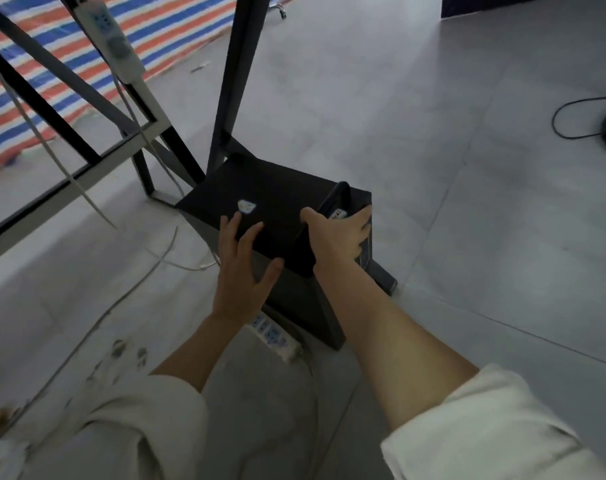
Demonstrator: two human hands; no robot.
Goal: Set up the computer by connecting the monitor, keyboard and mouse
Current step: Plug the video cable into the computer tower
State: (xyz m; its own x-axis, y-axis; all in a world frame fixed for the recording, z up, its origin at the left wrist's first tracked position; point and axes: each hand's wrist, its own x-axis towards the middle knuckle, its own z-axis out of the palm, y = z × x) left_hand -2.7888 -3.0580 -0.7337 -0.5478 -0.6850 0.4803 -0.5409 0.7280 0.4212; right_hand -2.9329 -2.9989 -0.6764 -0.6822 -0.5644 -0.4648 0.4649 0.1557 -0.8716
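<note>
Head: right hand (336,237) grips computer case (277,206) edge.

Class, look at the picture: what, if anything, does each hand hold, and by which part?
The right hand grips the black box-shaped computer case at its top rear edge. The left hand holds nothing; its spread fingers rest open against the case's top.

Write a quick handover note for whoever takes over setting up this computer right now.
Left hand: open, fingers spread on the top of the black computer case.
Right hand: grips the case's far top edge.
The case stands on the floor beside the desk legs; a white power strip lies on the floor just in front of it.
Done: nothing visibly connected.
Left: monitor, keyboard and mouse, none in view here, so find them first.
</note>
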